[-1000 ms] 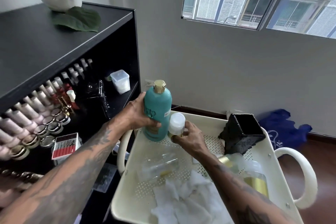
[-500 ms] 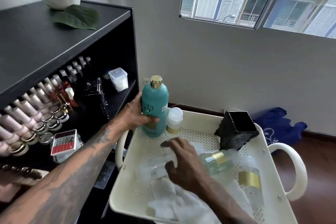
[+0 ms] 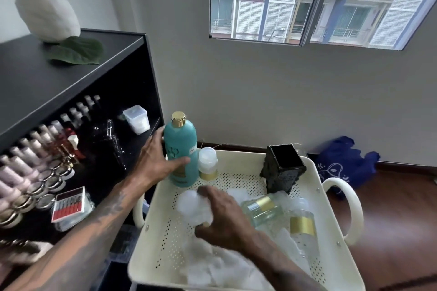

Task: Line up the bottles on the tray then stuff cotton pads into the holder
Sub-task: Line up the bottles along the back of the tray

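Observation:
A cream perforated tray (image 3: 238,156) holds everything. At its far left corner a tall teal bottle (image 3: 183,149) with a gold cap stands upright, and my left hand (image 3: 157,164) grips its side. A small white-capped bottle (image 3: 208,163) stands right beside it. My right hand (image 3: 223,216) closes over a clear bottle (image 3: 190,204) lying on the tray floor. Two more clear bottles with gold bands, one (image 3: 262,208) beside the other (image 3: 302,223), lie on their sides to the right. The black holder (image 3: 283,169) stands at the back right. White cotton pads (image 3: 212,269) are heaped at the near edge.
A black shelf unit (image 3: 71,73) on the left carries rows of nail polish bottles (image 3: 30,149), a red drill-bit case (image 3: 68,203) and a small clear box (image 3: 137,119). A blue bag (image 3: 343,165) lies on the wooden floor. A tray handle (image 3: 352,208) sticks out to the right.
My right hand let go of the small white-capped bottle, left standing by the teal one, and dropped to the clear bottle lying in the tray. My left hand stayed on the teal bottle.

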Demonstrator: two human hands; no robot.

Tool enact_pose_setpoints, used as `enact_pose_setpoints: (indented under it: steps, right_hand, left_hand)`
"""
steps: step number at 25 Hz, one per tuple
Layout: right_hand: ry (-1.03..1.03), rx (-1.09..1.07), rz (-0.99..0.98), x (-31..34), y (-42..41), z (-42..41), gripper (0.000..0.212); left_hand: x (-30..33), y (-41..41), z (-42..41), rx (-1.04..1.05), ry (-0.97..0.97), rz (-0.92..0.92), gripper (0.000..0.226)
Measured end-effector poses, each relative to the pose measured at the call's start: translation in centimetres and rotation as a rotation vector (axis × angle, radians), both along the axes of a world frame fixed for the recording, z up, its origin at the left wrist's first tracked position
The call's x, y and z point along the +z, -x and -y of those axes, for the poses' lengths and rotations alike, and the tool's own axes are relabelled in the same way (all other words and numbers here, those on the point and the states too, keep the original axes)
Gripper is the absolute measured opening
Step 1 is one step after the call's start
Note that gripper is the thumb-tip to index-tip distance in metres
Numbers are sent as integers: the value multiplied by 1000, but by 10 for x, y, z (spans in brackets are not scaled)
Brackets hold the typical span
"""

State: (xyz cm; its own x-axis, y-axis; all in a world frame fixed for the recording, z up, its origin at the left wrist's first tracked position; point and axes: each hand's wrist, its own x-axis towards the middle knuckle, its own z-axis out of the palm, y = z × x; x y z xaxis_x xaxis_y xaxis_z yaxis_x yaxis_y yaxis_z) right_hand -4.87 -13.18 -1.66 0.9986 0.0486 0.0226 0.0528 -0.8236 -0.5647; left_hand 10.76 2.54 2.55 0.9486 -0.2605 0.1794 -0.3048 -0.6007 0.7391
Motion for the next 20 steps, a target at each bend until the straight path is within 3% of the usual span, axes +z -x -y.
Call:
enact_pose_setpoints:
  steps: [3, 6, 9, 18, 20]
  right_hand:
    - [-316, -229, 66, 13, 2, 36, 65]
    - [-436, -421, 127, 18, -14, 62, 56]
    - [-397, -500, 116, 15, -43, 76, 56]
    - [-282, -390, -19, -4, -70, 68, 60]
    - [-107, -318, -119, 2, -53, 85, 66]
  left_hand:
    - [12, -1, 14, 17, 149, -49, 97]
    - [11, 0, 21, 31, 245, -82, 89]
    - [10, -2, 19, 30, 229, -90, 89]
    - [9, -2, 16, 19, 214, -97, 86]
    - [10, -1, 16, 18, 199, -102, 87]
